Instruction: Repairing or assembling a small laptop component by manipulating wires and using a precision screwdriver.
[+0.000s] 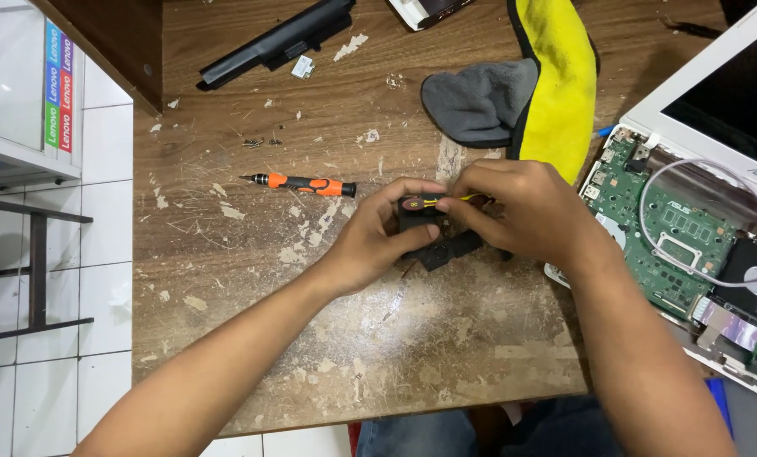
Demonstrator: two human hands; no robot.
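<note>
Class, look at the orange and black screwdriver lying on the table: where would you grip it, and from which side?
Probably the orange handle, taken from above: the screwdriver lies flat, crosswise, clear of other things, its thin tip pointing left.

Scarred wooden table (328, 355): orange-black screwdriver (301, 184), black battery bar (279, 42), grey-yellow cloth (522, 89), opened white laptop (700, 237).

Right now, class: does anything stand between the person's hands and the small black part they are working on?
Nothing visible does. The left hand and right hand both grip the small black part directly, above the worn wooden table. The orange screwdriver lies apart, to the left.
</note>
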